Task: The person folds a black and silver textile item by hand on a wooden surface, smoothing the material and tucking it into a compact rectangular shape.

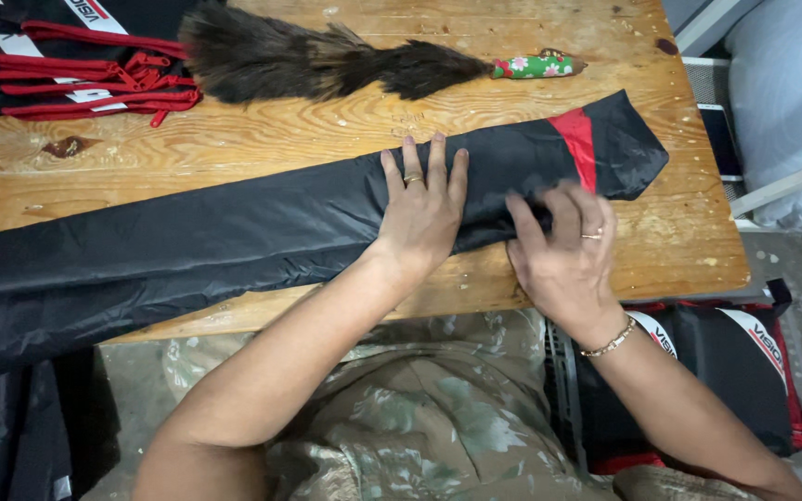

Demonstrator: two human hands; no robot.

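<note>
Nearest the viewer, a black bag with red trim (735, 371) is standing below the worktop (327, 130) edge, just behind the right wrist. The right hand (563, 260) is curling its fingers (531, 237) onto a fold of the long black fabric sleeve (234, 232), apparently pinching the edge to draw it over; how firmly it is gripping cannot be told. Just left of those fingers, the left hand (424, 209) is lying flat, fingers spread and grasping nothing, pressing the sleeve down, seemingly to keep it from sliding. The sleeve is stretching across the worktop, its red-striped end (579, 139) lying just beyond the right fingertips. Farther off, a feather duster (327, 60) with a flowered green handle is resting past the left fingertips, and red-strapped black bags (76, 65) are lying well apart at the far left.
</note>
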